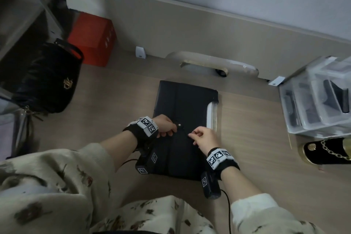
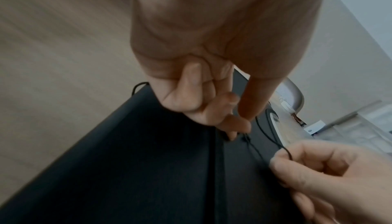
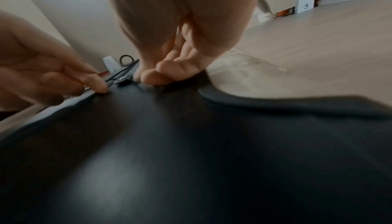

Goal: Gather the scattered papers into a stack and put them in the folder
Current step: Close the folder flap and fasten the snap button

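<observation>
On folder (image 1: 185,104) | right hand (image 1: 204,137) pinches cord (image 2: 265,130) | left hand (image 1: 165,125) beside

folder (image 1: 187,104): black, flat on floor | left hand (image 1: 165,125), right hand (image 1: 204,137): fingers curled at its clasp

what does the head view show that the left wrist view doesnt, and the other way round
Only the head view shows the black handbag, the red box, the clear plastic drawers and both wrist bands.

Only the left wrist view shows the thin black cord up close: the right hand pinches its loop, and the left hand has its fingertips at the clasp end.

Both show the black folder lying closed on the wooden desk, with both hands at its cord fastening.
</observation>
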The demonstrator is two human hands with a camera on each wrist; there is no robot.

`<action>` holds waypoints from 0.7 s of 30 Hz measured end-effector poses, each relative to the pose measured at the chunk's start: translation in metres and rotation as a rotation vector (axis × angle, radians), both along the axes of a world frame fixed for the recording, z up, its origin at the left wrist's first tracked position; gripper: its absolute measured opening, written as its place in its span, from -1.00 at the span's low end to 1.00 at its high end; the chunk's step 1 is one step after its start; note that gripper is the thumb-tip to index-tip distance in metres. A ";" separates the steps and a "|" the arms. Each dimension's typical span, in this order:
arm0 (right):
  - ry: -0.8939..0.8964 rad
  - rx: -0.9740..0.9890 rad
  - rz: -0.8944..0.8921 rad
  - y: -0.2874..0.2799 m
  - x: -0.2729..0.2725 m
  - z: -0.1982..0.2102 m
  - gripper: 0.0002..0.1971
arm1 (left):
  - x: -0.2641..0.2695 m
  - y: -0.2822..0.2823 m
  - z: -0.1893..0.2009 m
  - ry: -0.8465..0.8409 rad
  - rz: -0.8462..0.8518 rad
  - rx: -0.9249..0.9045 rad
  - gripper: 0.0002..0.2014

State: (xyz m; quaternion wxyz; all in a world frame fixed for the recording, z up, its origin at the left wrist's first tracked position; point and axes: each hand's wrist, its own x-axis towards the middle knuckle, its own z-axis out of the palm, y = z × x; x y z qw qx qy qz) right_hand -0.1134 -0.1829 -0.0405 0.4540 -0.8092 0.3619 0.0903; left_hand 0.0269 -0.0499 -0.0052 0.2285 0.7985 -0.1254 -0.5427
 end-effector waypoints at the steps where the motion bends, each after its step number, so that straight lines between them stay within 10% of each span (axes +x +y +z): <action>1: 0.007 0.017 0.036 0.003 -0.004 0.002 -0.88 | -0.002 0.000 0.001 0.008 0.003 0.011 -0.86; 21: -0.130 0.118 0.141 0.014 0.006 0.013 -0.84 | -0.012 -0.009 0.000 -0.230 -0.148 0.057 -0.74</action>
